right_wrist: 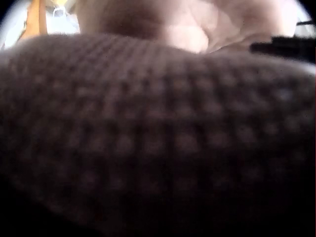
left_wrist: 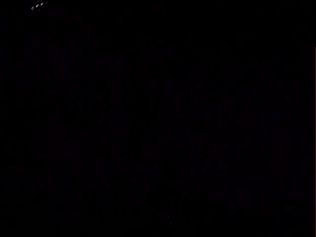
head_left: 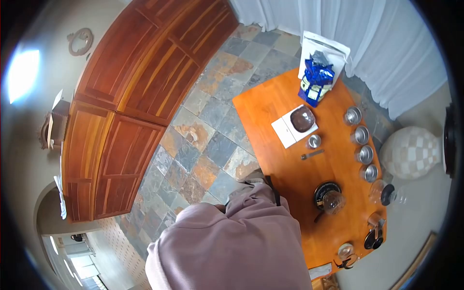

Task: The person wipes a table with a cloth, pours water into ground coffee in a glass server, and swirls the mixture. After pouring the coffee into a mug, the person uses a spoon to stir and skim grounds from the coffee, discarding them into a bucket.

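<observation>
In the right wrist view a knitted sleeve cuff fills most of the picture, and above it part of my right hand [right_wrist: 177, 24] shows, blurred, with its fingers out of sight. The left wrist view is almost wholly black. In the head view the pink sweatshirt [head_left: 237, 241] covers the lower middle, hiding my hands. Nearest the body on the wooden table [head_left: 285, 179] stands a round glass vessel [head_left: 333, 202] on a black round base [head_left: 327, 187]. Farther along are a small metal cup [head_left: 313, 141] and a brown dish [head_left: 302, 119] on a white scale [head_left: 283, 134].
Several metal tins [head_left: 360, 135] line the table's far edge. A blue bag [head_left: 316, 79] stands at the end near white curtains [head_left: 377, 43]. Glassware [head_left: 345, 250] sits at the near end. A checkered round vase [head_left: 411, 152] stands beyond the table. Wooden cabinets [head_left: 121, 96] line the left.
</observation>
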The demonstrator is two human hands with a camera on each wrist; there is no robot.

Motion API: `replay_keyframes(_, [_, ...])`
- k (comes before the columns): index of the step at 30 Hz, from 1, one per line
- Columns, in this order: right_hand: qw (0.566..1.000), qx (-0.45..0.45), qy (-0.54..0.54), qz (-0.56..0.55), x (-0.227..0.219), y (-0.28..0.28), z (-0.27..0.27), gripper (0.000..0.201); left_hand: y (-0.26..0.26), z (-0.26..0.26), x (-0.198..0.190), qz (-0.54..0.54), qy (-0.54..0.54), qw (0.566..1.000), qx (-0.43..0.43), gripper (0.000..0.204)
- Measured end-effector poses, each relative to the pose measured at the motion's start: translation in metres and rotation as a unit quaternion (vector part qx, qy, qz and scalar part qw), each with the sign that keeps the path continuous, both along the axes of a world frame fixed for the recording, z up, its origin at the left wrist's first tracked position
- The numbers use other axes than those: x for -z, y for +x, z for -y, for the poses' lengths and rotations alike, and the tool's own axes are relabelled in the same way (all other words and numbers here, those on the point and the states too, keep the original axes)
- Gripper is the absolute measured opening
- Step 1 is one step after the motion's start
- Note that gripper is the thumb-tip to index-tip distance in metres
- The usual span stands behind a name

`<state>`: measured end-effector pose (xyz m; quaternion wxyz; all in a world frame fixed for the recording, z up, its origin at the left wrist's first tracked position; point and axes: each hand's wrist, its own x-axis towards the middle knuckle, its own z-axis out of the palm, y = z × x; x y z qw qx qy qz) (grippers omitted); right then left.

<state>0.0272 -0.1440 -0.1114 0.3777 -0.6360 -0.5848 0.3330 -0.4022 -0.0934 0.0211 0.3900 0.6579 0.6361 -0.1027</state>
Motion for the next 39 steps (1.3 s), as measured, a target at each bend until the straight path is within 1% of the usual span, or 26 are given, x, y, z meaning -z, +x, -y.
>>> replay_keyframes(6, [0.998,-0.053,-0.016,0.022,0.007,0.009,-0.042,0.04,0.012,-0.01,0.013,0.032,0.015,0.999,-0.01,0.033])
replay_keyframes(10, [0.996,-0.077,-0.046,0.024,0.016,0.001,-0.041,0.037,0.01,-0.007,0.017,0.04,0.006,0.999,-0.005,0.034])
replay_keyframes(14, [0.992,-0.101,-0.062,0.036,0.023,0.002,-0.063,0.034,0.015,-0.019,0.022,0.056,0.011,0.998,0.0,0.034])
replay_keyframes(18, [0.987,-0.128,-0.085,0.038,0.035,-0.013,-0.076,0.032,0.007,-0.022,0.023,0.062,0.008,0.998,0.002,0.034])
replay_keyframes(20, [0.983,-0.136,-0.115,0.035,0.038,-0.021,-0.054,0.031,0.002,-0.005,0.021,0.064,-0.013,0.998,0.008,0.034])
replay_keyframes(24, [0.976,-0.155,-0.15,0.033,0.037,-0.034,-0.041,0.029,-0.004,0.008,0.016,0.068,-0.029,0.997,0.018,0.034])
replay_keyframes(25, [0.974,-0.159,-0.156,0.034,0.039,-0.032,-0.04,0.029,-0.003,0.009,0.02,0.071,-0.031,0.997,0.022,0.034])
replay_keyframes(27, [0.973,-0.161,-0.166,0.031,0.044,-0.036,-0.045,0.028,-0.007,0.0,0.024,0.07,-0.032,0.996,0.036,0.035])
replay_keyframes(29, [0.966,-0.17,-0.192,0.025,0.046,-0.043,-0.024,0.028,-0.014,0.019,0.023,0.069,-0.051,0.995,0.041,0.035])
replay_keyframes(30, [0.964,-0.173,-0.2,0.022,0.039,-0.049,-0.025,0.027,-0.018,0.017,0.022,0.068,-0.055,0.995,0.046,0.035])
replay_keyframes(32, [0.956,-0.172,-0.237,0.022,0.036,-0.047,0.004,0.027,-0.019,0.033,0.033,0.077,-0.083,0.992,0.06,0.035])
replay_keyframes(34, [0.943,-0.154,-0.294,0.026,0.036,-0.03,0.055,0.027,-0.008,0.056,0.054,0.099,-0.131,0.982,0.088,0.035])
replay_keyframes(35, [0.934,-0.13,-0.333,0.028,0.034,-0.017,0.095,0.026,0.005,0.07,0.068,0.115,-0.165,0.973,0.115,0.035])
replay_keyframes(36, [0.922,-0.107,-0.372,0.032,0.033,-0.001,0.136,0.026,0.014,0.093,0.101,0.134,-0.199,0.961,0.14,0.035])
replay_keyframes(37, [0.907,-0.074,-0.414,0.03,0.029,0.008,0.184,0.026,0.028,0.098,0.101,0.147,-0.235,0.945,0.172,0.035])
replay_keyframes(38, [0.889,-0.042,-0.456,0.024,0.022,0.01,0.232,0.026,0.035,0.088,0.086,0.154,-0.245,0.955,0.066,0.031])
replay_keyframes(39, [0.872,-0.01,-0.489,0.014,0.017,0.003,0.268,0.026,0.042,0.059,0.067,0.147,-0.247,0.957,-0.038,0.029])
